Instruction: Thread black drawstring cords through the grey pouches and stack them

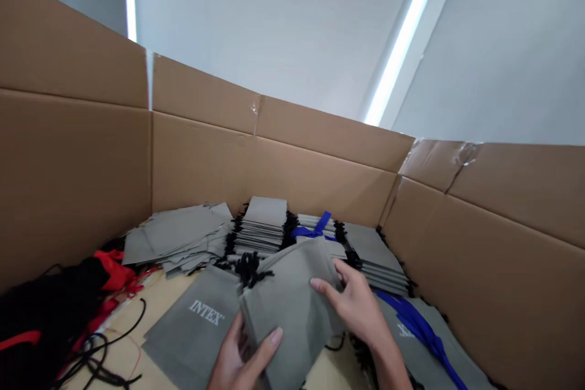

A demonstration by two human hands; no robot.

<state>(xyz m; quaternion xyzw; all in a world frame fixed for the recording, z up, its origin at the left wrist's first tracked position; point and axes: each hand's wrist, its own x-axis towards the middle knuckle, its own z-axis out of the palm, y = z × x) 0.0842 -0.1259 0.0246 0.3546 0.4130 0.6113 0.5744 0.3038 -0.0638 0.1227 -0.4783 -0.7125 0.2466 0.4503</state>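
Observation:
Both hands hold a stack of grey fabric drawstring pouches (297, 298) with bunched black cord ends at its upper left. My left hand (249, 356) grips the lower left edge, thumb on top and fingers underneath. On the right edge, my right hand (350, 298) is closed with its thumb on the front face; its other fingers are partly behind. Beneath the stack, to the left, lies a flat grey pouch (196, 329) printed INTEX in white. Another grey pile (411, 329) with white print and a blue strip (423, 329) across it lies right of my right wrist.
Cardboard walls (320, 170) surround the work surface. Along the back are a loose grey heap (178, 234), a neat pouch stack (262, 219), a stack with a blue strip (315, 231), and another stack (375, 256). Black cords (103, 353) and red fabric (114, 271) lie left.

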